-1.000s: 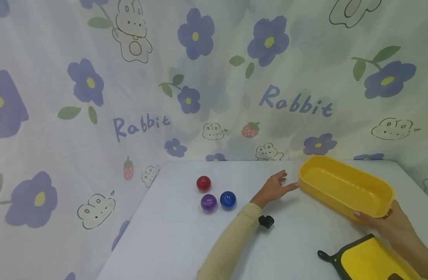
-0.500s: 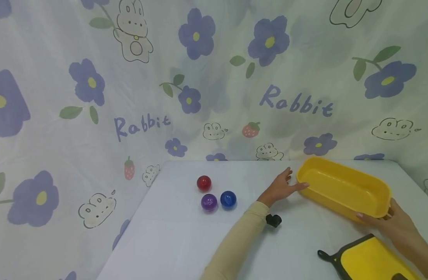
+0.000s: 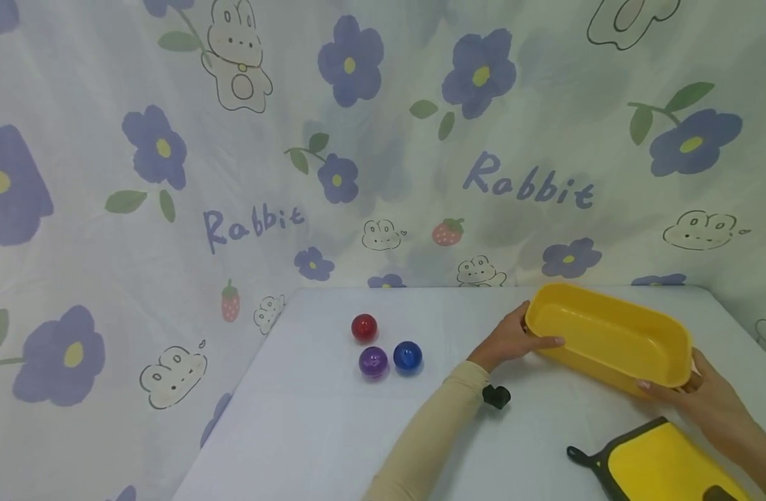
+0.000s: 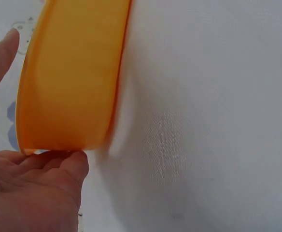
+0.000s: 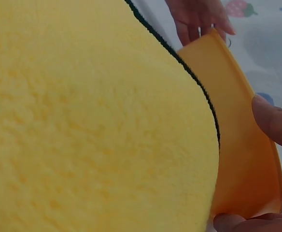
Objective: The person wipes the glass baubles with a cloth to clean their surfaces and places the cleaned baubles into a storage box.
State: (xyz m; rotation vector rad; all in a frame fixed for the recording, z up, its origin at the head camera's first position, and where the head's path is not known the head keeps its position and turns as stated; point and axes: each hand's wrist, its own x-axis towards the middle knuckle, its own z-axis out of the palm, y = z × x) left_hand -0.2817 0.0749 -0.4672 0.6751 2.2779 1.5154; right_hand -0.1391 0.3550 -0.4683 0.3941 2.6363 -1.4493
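Note:
An oblong yellow plastic tub (image 3: pixel 589 367) with rounded ends stands at the right of the white table, with nothing inside it. My left hand (image 3: pixel 510 339) holds its left end, the thumb over the near rim and the fingers behind. In the left wrist view, fingers (image 4: pixel 76 164) touch the end wall of the tub (image 4: pixel 73 82). At the opposite end my right hand (image 3: pixel 717 402) grips the tub, thumb along the near side and fingers round the end. The right wrist view shows that thumb (image 5: pixel 274 121) at the rim.
A red ball (image 3: pixel 364 328), a purple ball (image 3: pixel 373 362) and a blue ball (image 3: pixel 408 357) lie grouped left of the tub. Near the right front is a fluffy yellow pad (image 3: pixel 664 459) with dark trim and a black loop. A rabbit-print curtain (image 3: pixel 395 139) hangs behind the table.
My left hand has moved right and closed in on the tub's left end, its thumb now over the rim. The tub has shifted slightly left, and my right hand has kept hold of it.

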